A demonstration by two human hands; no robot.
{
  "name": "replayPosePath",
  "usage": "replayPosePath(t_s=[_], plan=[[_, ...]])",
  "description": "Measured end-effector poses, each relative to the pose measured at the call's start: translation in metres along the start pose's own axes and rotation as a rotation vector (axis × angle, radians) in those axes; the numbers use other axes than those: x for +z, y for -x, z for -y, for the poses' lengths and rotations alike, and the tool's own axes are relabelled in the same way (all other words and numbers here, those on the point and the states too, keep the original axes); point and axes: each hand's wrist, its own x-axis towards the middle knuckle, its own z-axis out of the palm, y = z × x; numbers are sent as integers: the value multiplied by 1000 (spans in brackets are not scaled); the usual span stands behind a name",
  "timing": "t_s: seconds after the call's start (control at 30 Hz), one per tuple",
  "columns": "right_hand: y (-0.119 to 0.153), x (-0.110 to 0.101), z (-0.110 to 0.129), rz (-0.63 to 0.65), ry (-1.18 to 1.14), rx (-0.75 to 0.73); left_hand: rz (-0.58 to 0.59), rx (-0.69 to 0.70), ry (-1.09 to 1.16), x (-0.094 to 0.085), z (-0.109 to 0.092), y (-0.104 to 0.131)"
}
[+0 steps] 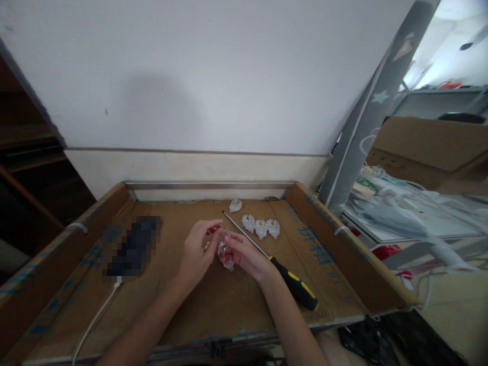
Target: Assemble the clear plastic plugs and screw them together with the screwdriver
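Note:
Over the middle of the cardboard-lined tray, my left hand (200, 251) and my right hand (246, 254) meet at the fingertips. Between them is a clear plastic piece (226, 258), partly covered by the fingers; its exact kind does not show. Both hands are closed on it in a pinch. Similar clear pieces with small metal parts lie beyond: a lone clear piece (235, 205) toward the back and a row of clear pieces (261, 229) right of it. A long screwdriver (292, 282) with a black and yellow handle lies beside my right hand, its shaft pointing to the back.
Raised cardboard sides (351, 249) border the tray. A pixelated dark device (133, 246) lies on the left with a white cable (95, 315) running to the front edge. A white wall (213, 76) stands behind. Right of a grey post (366, 117) are plastic bags and a cardboard box (430, 147).

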Motion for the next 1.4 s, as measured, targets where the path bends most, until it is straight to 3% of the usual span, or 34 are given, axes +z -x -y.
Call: replayPosePath(t_s=[0.17, 0.43, 0.63, 0.97, 1.2, 1.4], plan=[[-5, -3, -3, -23, -24, 17, 170, 44, -59, -9, 11, -2], [-4, -3, -2, -50, -65, 0, 213, 30, -38, -10, 11, 0], [-5, -4, 0, -75, -94, -7, 134, 14, -59, -10, 11, -2], [-5, -4, -1, -40, -203, 13, 88, 192, -212, -10, 11, 4], [-5, -4, -4, 24, -222, 92, -23, 177, -223, -8, 6, 3], [-3, -7, -1, 97, -273, 149, -79, 252, -266, -6, 6, 4]])
